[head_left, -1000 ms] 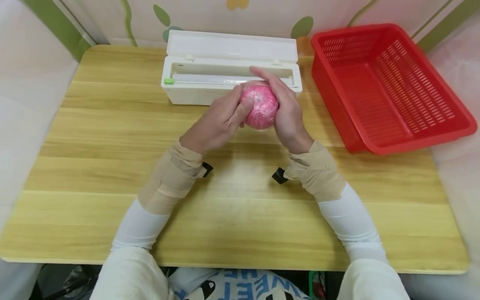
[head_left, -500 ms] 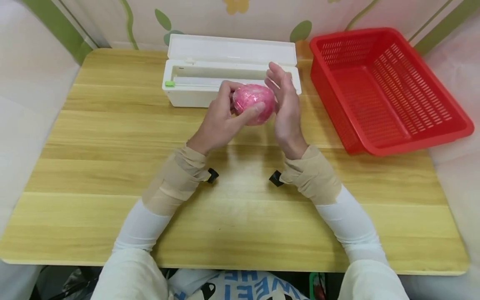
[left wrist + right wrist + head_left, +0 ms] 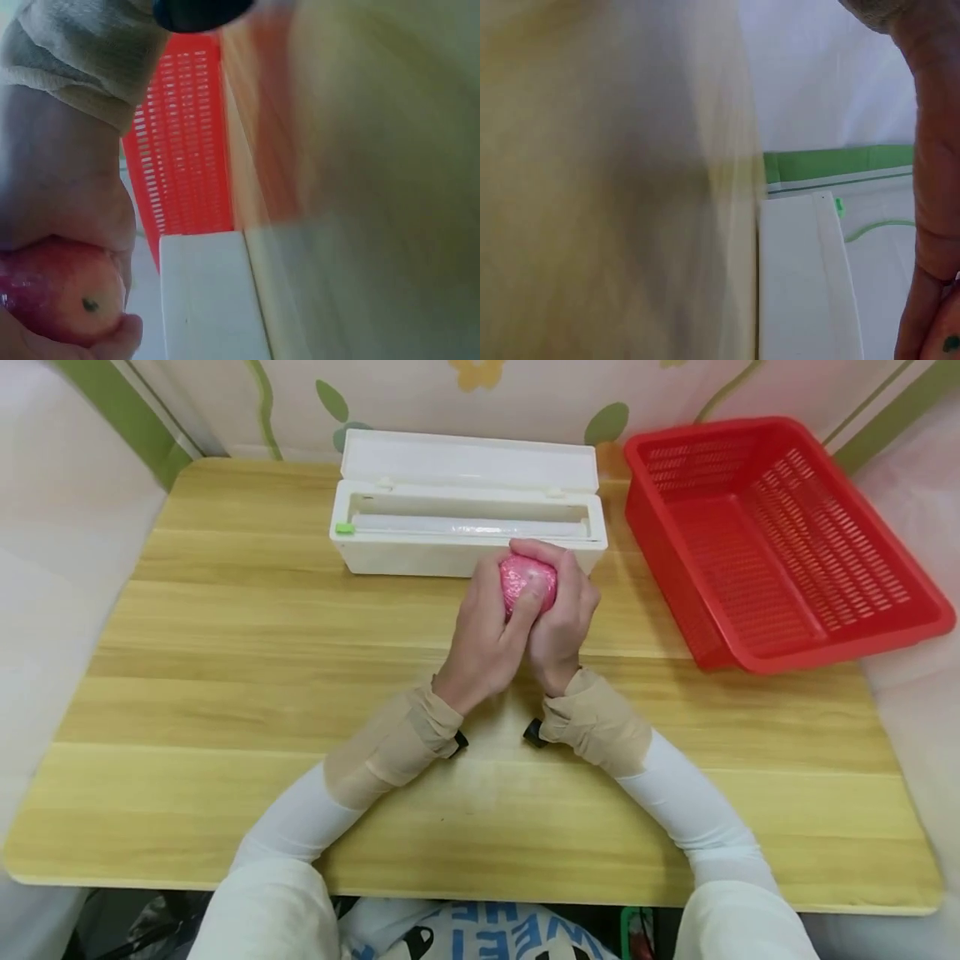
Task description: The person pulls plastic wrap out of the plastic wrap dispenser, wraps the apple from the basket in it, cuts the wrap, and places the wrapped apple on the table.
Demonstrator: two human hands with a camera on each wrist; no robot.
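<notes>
A round pinkish-red fruit (image 3: pixel 526 575), glossy with clear film around it, is cupped above the table between both hands. My left hand (image 3: pixel 483 639) grips it from the left, thumb laid over its near side. From the right, my right hand (image 3: pixel 564 614) curls its fingers around the far side. In the left wrist view the fruit (image 3: pixel 56 289) shows a paler end with a dark green spot. Only an edge of the fruit (image 3: pixel 949 334) appears in the right wrist view, beside the right hand (image 3: pixel 937 165). Just behind the hands stands a white cling film dispenser (image 3: pixel 412 558), lid raised.
Inside the dispenser lies a roll of film (image 3: pixel 472 525), and a green slider (image 3: pixel 345 528) sits at its left end. A red plastic basket (image 3: pixel 678 585) stands at the back right of the wooden table (image 3: pixel 225 693). A patterned curtain (image 3: pixel 540 397) hangs behind.
The left hand has turned the fruit and moved right with it. My right hand, straight-fingered half a second ago, now wraps around the fruit. Both wrists have come closer together.
</notes>
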